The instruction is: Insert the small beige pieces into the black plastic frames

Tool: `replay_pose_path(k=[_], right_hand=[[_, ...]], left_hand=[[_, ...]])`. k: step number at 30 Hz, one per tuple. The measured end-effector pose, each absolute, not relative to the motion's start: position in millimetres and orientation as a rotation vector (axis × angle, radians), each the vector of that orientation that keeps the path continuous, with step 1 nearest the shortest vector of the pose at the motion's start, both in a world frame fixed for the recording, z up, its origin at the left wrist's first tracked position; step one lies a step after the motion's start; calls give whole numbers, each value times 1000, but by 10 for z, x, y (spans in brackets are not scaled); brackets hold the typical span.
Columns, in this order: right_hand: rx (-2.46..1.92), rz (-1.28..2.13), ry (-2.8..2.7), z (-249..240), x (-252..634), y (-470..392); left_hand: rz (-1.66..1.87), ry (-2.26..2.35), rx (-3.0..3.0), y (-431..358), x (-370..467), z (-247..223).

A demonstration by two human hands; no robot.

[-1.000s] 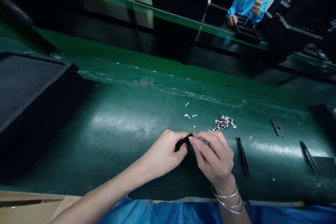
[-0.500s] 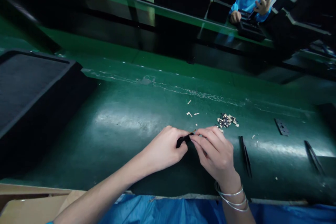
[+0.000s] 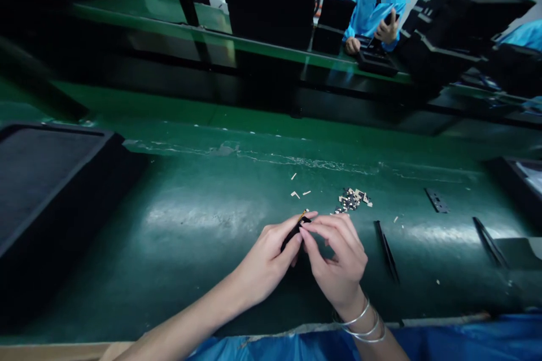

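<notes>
My left hand (image 3: 271, 254) grips a small black part (image 3: 292, 235) between thumb and fingers, above the green table. A thin gold-coloured strip (image 3: 303, 214) sticks out at the part's upper end. At that same end, the fingertips of my right hand (image 3: 336, 251) are pinched together, touching the part; whether something tiny sits between them is hidden. Just beyond my right hand lies a pile of small black and cream pieces (image 3: 353, 198). Black tweezers (image 3: 387, 251) rest to the right of that hand.
A large black foam tray (image 3: 51, 180) stands at left. Loose cream strips (image 3: 295, 194) lie beyond my hands. Farther right are a flat grey plate (image 3: 437, 201), second tweezers (image 3: 490, 242) and a dark box (image 3: 516, 180). Across the bench sits a person in blue (image 3: 359, 5).
My view has tilted up, showing more of the person opposite. The black part is turned more upright in my left hand, and my right fingertips stay at its end.
</notes>
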State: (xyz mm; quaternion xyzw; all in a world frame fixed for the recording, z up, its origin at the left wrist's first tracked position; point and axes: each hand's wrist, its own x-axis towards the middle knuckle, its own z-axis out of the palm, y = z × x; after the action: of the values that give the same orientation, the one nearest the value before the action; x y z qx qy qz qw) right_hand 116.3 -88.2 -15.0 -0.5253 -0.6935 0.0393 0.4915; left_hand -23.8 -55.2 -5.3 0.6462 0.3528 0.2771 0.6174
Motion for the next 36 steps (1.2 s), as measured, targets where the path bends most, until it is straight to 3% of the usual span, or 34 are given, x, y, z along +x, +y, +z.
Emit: replay_pose_path(k=[10,20,36], right_hand=[[-1345,221,-1619,-74,1127,-881],[-1355,169,-1640,-111,1121,-866],[-1355,400,-1614,-108,1170,-870]], left_hand=[[845,846,1750,-634,-159,-206],[877,901,1905,-625,-139,-276],[914,907,1979,-631,-129,-280]])
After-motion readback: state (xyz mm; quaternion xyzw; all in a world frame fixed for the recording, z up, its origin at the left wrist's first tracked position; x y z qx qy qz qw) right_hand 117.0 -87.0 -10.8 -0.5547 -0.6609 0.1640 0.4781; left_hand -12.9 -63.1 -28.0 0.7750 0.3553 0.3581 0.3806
